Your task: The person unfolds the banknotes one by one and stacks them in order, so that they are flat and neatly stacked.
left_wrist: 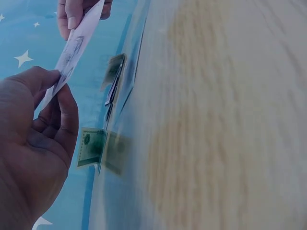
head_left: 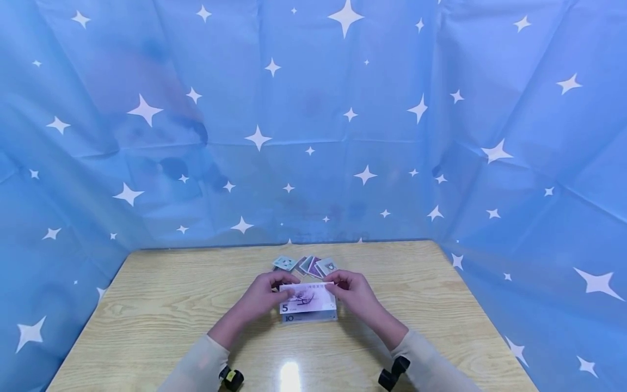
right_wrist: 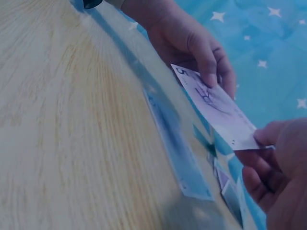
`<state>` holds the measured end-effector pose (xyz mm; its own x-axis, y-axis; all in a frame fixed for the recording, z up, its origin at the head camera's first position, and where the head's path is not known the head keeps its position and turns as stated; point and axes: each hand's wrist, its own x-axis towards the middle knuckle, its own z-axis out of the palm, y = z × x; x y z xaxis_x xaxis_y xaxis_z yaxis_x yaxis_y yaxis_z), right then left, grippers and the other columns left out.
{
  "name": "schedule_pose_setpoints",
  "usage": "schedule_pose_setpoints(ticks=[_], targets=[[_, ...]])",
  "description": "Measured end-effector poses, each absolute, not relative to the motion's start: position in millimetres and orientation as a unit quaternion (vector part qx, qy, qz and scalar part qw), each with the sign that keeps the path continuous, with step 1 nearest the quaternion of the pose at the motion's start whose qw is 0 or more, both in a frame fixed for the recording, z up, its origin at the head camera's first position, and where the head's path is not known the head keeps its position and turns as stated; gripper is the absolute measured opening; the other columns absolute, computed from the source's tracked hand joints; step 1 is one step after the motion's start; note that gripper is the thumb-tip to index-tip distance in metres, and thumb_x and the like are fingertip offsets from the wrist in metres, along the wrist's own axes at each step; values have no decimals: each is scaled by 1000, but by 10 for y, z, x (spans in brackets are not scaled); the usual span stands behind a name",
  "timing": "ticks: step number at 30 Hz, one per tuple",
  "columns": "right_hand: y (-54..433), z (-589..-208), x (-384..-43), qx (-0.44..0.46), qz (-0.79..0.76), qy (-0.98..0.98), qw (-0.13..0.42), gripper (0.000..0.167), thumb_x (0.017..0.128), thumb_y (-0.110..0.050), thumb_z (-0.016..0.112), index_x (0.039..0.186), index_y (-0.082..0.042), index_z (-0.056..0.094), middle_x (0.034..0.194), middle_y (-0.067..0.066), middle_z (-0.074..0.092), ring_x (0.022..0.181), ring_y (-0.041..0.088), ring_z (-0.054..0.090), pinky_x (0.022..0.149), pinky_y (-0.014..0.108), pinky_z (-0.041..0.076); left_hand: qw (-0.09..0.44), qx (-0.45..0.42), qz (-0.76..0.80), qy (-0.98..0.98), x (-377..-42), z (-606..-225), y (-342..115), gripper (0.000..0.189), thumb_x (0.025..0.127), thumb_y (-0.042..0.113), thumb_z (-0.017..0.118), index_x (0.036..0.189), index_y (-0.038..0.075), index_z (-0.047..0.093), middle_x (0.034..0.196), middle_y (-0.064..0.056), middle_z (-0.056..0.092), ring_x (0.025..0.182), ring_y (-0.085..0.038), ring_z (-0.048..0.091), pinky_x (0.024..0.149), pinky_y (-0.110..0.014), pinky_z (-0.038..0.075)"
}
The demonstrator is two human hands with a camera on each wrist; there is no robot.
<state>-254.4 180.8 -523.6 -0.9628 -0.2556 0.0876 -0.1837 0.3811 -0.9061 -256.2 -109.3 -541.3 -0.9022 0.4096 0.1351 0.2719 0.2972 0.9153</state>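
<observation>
Nearest the camera, two pale sleeves (head_left: pixel 196 363) are reaching in from the near side, two black wrist devices (head_left: pixel 393 373) showing beside them. Left hand (head_left: pixel 265 294) is pinching the left end of one purple note marked 5 (head_left: pixel 308 299); right hand (head_left: pixel 356 296) is pinching its right end. Both grips are clamping that note between thumb and fingers, holding it raised above the table (head_left: pixel 166 316). One blue note marked 10 (head_left: pixel 313 316) is lying flat on the wood below, its near strip showing in the head view. Just beyond the hands, a group of paper pieces (head_left: pixel 285 263) is spreading; at least four are showing, overlap hiding the exact count. The far edge is running near that group, along a blue star-patterned curtain (head_left: pixel 313 109). Both side edges are standing well apart from the hands, leaving sideways room.
</observation>
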Motion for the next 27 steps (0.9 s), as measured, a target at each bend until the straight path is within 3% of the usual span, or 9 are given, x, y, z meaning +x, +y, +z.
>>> schedule_pose_setpoints(ticks=[6,27], targets=[[1834,-5341,-2564,-141,-535,831,47,10,102,-6,79,110,-11,82,93,2,73,78,16,58,67,24,47,62,214,536,814,-2571,-5458,-1079,27,101,7,77,123,23,81,119,5,75,98,-19,66,82,-32,57],[1847,-5408,-2600,-151,-490,856,70,14,99,-2,79,110,-12,82,89,0,70,74,16,59,61,23,48,86,237,451,856,-2644,-5523,-1044,22,103,10,77,123,21,79,107,11,72,98,-12,66,87,-34,57]])
